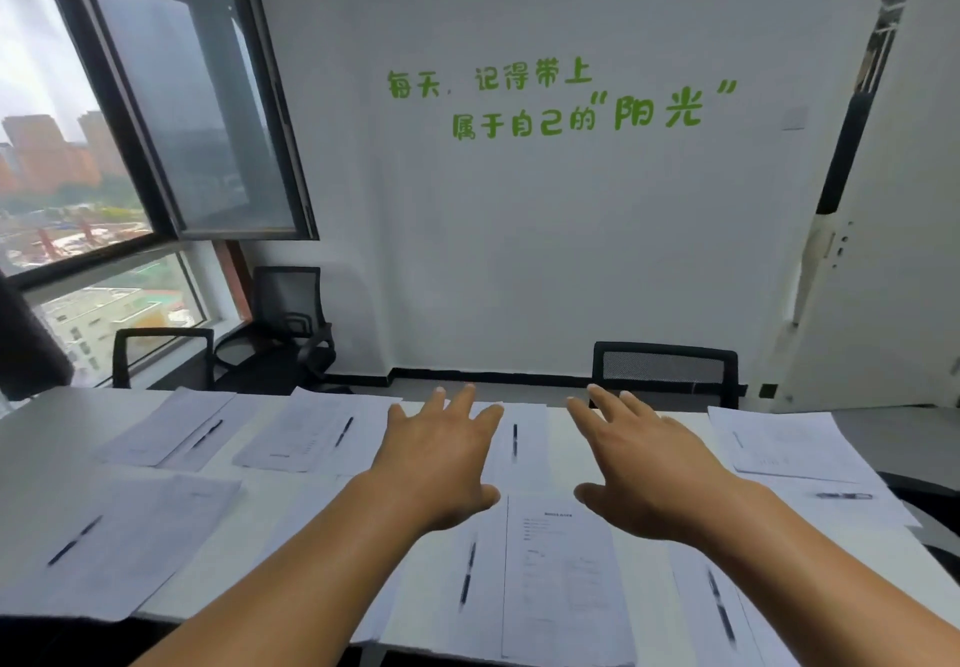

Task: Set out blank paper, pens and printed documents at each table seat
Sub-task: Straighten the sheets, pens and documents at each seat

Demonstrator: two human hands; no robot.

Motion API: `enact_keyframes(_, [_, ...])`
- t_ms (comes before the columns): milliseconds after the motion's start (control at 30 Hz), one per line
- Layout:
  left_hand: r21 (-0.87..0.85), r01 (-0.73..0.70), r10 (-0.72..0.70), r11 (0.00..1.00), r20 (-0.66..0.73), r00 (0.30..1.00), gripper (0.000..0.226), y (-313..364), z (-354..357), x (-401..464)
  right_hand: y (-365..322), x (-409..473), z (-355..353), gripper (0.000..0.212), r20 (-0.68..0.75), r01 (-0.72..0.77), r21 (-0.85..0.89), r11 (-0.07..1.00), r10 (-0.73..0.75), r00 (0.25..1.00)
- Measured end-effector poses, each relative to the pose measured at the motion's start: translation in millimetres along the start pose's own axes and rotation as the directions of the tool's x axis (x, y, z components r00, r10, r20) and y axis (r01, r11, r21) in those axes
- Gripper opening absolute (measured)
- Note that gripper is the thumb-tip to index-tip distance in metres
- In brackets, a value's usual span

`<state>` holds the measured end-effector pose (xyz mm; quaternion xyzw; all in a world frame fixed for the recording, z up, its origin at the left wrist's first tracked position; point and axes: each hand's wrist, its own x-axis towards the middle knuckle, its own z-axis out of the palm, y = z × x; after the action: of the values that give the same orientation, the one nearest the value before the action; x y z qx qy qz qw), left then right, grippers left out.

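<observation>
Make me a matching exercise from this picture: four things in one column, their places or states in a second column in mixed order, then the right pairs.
Column one:
1. left hand
2. printed document
3. mesh-backed chair
4. window

Column two:
A. swung open, at the left of the room
B. lying on the table's near edge, with a pen left of it
C. fingers spread, held over the table, holding nothing
D. standing beyond the table's far edge, against the wall

Pairs: 1-C, 2-B, 3-D, 4-A
</observation>
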<state>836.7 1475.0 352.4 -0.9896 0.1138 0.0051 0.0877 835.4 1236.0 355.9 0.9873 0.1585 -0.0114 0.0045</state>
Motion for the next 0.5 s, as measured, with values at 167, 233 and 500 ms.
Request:
enact_keyframes(167, [-0.027, -0.071, 0.071, 0.997, 0.007, 0.997, 0.089, -17, 19, 9, -21, 10, 14, 0.092, 0.052, -0.018, -0.004, 1.0, 0.019, 0.998])
enact_keyframes(233, [-0.03, -0.085, 0.086, 0.996, 0.027, 0.996, 0.085, -21, 28, 14, -24, 18, 21, 0.093, 0.058, -0.029, -0.002, 1.0, 0.029, 0.998])
enact_keyframes(500, [0.002, -0.078, 0.076, 0.997, 0.182, 0.98, 0.08, -34, 67, 51, -6, 68, 66, 0.092, 0.151, -0.019, 0.027, 0.999, 0.014, 0.988])
